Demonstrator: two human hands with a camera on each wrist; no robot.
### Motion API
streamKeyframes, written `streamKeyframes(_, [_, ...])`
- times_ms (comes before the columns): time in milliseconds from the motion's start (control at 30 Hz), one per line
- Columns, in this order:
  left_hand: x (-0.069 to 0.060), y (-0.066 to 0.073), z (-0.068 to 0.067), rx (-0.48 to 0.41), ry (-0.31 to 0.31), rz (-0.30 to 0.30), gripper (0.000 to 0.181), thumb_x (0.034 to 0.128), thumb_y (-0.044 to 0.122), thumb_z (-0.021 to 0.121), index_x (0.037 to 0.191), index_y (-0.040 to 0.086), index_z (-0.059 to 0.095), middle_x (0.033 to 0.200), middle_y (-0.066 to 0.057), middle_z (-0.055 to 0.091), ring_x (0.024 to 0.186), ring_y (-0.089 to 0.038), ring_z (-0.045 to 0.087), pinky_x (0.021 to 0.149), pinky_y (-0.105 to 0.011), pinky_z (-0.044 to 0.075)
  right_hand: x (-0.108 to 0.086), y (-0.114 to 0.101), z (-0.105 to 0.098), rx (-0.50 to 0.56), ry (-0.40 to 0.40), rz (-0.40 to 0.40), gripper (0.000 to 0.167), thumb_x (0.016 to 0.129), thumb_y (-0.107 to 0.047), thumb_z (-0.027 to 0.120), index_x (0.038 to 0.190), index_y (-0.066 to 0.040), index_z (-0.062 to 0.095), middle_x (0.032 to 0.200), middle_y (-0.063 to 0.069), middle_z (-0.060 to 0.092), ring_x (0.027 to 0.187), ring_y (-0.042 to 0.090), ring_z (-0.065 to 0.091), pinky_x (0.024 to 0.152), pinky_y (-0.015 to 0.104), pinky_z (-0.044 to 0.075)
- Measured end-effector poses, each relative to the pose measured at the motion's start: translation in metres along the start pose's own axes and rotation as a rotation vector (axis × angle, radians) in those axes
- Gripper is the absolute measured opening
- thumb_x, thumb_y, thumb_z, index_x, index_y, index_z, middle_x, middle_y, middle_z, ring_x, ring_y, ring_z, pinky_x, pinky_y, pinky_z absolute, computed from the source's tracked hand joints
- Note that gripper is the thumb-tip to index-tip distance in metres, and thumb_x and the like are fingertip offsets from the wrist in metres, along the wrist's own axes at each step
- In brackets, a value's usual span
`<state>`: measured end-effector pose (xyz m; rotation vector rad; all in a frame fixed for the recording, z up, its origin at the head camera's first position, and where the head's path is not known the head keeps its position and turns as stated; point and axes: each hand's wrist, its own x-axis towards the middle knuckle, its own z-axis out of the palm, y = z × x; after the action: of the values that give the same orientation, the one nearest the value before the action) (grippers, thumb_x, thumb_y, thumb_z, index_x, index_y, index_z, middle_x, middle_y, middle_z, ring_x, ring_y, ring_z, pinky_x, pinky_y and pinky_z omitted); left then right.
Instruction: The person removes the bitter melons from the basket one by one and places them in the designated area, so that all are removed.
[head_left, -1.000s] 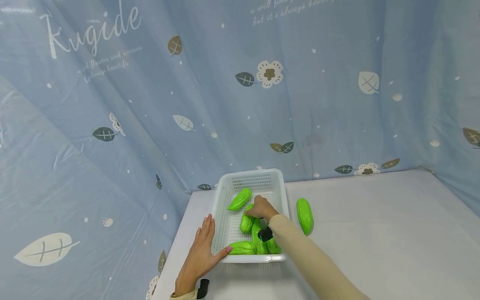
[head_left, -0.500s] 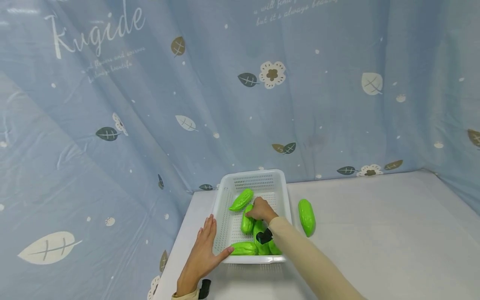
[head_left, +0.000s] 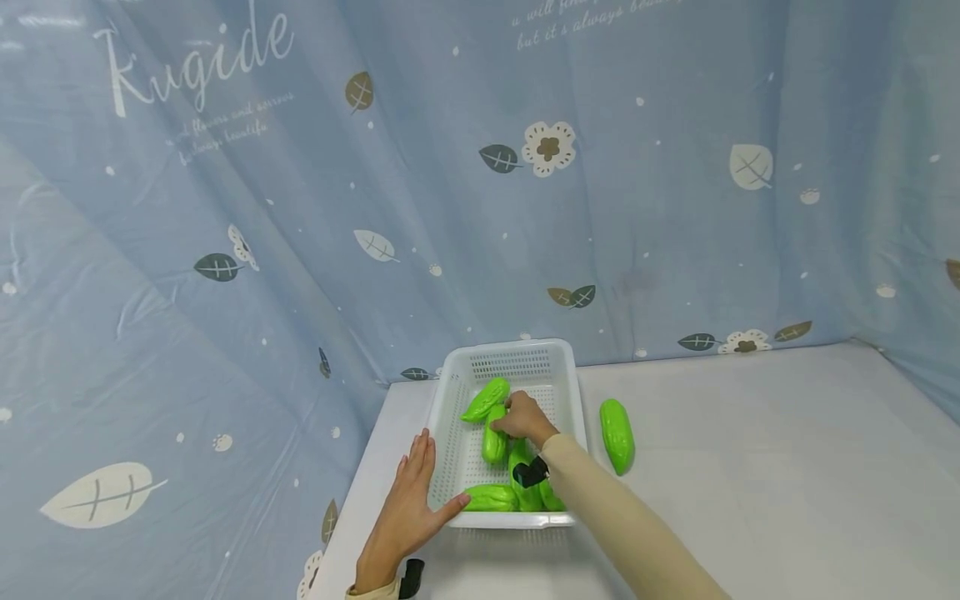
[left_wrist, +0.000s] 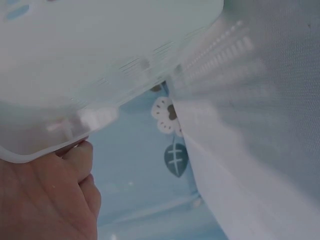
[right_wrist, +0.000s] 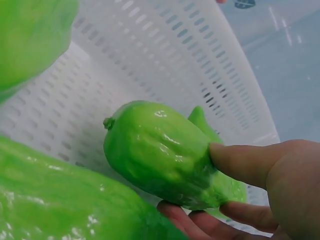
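Observation:
In the head view, a white perforated plastic basket [head_left: 444,454] holds several bright green bitter melons. My right hand [head_left: 522,417] reaches inside and pinches one bitter melon [head_left: 494,440] near its far end. The right wrist view shows the thumb on one side of this bitter melon [right_wrist: 160,150] and fingertips on the other. Its far end meets another bitter melon [head_left: 486,400]. My left hand [head_left: 408,500] rests at the basket's near left corner, fingers straight along the left side and thumb on the near rim. In the left wrist view the left hand [left_wrist: 45,200] is partly cut off beside the rim.
Several bitter melons lie at the basket's near end, one crosswise [head_left: 491,498]. Another bitter melon [head_left: 617,436] lies outside, right of the basket, on the white-covered table [head_left: 750,467]. A blue patterned curtain [head_left: 637,208] hangs behind and at the left.
The held bitter melon has shifted slightly toward the far end and now meets the far bitter melon. My left hand stays at the corner; the head view has drifted a little.

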<state>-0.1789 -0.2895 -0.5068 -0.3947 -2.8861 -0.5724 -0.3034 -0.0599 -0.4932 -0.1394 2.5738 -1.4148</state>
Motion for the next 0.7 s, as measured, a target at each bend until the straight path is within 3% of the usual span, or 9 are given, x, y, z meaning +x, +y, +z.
streamKeyframes(200, [0.0,-0.001,0.001,-0.005,-0.004,-0.009,0.109,0.0882,0.066,0.067,0.162,-0.002,0.026,0.174,-0.015,0.017,0.161,-0.039,0.02,0.125,-0.064,0.023,-0.001,-0.002,-0.004,0.053,0.007,0.0,0.059,0.09,-0.02,0.079,0.136,0.011,0.059,0.112,0.023,0.072,0.067,0.02,0.066,0.061,0.032,0.055])
streamKeyframes(500, [0.0,0.0,0.002,-0.008,0.002,-0.015,0.108,0.0879,0.064,0.068,0.162,-0.002,0.026,0.174,-0.015,0.018,0.16,-0.039,0.021,0.125,-0.065,0.024,-0.002,-0.002,-0.008,0.202,0.009,0.005,0.064,0.093,-0.019,0.076,0.145,0.008,0.052,0.123,0.025,0.069,0.096,0.029,0.074,0.078,0.041,0.064])
streamKeyframes(700, [0.0,0.001,0.0,-0.01,-0.002,-0.02,0.108,0.0878,0.064,0.068,0.161,-0.003,0.026,0.174,-0.015,0.018,0.16,-0.04,0.021,0.125,-0.066,0.024,-0.005,-0.007,-0.015,0.364,-0.053,-0.004,0.065,0.097,-0.014,0.072,0.151,0.01,0.044,0.134,0.031,0.061,0.107,0.039,0.073,0.084,0.048,0.064])
